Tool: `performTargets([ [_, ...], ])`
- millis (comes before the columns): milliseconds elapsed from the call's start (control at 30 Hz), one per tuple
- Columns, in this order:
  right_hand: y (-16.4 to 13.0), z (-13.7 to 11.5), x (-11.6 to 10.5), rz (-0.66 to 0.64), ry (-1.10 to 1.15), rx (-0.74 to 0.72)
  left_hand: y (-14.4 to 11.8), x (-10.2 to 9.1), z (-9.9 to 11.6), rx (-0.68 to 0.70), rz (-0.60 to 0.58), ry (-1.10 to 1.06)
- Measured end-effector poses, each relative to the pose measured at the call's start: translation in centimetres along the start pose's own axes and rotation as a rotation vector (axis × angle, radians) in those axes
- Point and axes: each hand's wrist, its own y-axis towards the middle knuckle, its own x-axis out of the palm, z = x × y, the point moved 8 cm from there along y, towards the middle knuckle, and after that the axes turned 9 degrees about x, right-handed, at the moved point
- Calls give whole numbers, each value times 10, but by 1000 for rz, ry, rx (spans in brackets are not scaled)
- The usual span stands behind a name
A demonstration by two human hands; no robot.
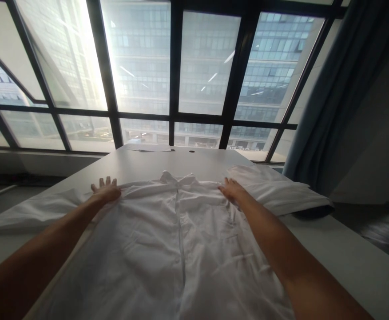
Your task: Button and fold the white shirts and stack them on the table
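white shirt (177,240) lies flat, front side up, on the pale table (354,253), its collar (177,179) pointing away from me toward the window (194,66). its long axis runs from my body straight ahead along the button line. my left hand (106,190) rests flat, fingers spread, on the left shoulder; my right hand (231,189) rests flat on the right shoulder. neither grips anything. both sit equally near the collar, sleeves spreading outward.

head cam | worn, faces forward and down | close over table (141,162) | toward window (208,66)
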Motion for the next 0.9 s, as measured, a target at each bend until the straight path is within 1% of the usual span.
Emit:
performTargets([
  [33, 3, -15, -4, 19, 13, -53, 10, 0, 18, 31, 2, -8],
  [67, 5, -33, -9, 47, 42, -122, 21, 3, 43, 107, -7, -50],
  [133, 6, -75, -18, 116, 155, -285, 44, 7, 96, 258, -1, -228],
  [167, 5, -95, -21, 148, 225, -357, 55, 10, 119, 299, 2, -263],
  [200, 3, -113, -24, 174, 291, -412, 66, 14, 138, 323, 13, -282],
  [233, 1, -130, -25, 192, 352, -450, 76, 18, 151, 325, 42, -323],
  [267, -1, -145, -25, 203, 405, -474, 85, 23, 160, 298, 69, -385],
  [333, -7, -169, -25, 216, 483, -498, 96, 37, 165, 223, 101, -530],
  [400, -19, -190, -25, 231, 512, -535, 99, 51, 162, 170, 121, -704],
  [467, -34, -209, -23, 244, 487, -584, 98, 60, 157, 171, 160, -878],
  [533, -49, -222, -18, 254, 448, -611, 95, 62, 152, 207, 194, -1013],
  [600, -60, -227, -12, 264, 432, -611, 93, 61, 148, 243, 215, -1088],
  [667, -66, -226, -5, 258, 433, -606, 92, 59, 146, 275, 235, -1121],
  [767, -66, -221, 3, 224, 442, -585, 89, 55, 146, 295, 254, -1135],
  [900, -62, -216, 5, 212, 466, -562, 83, 49, 150, 310, 284, -1088],
])
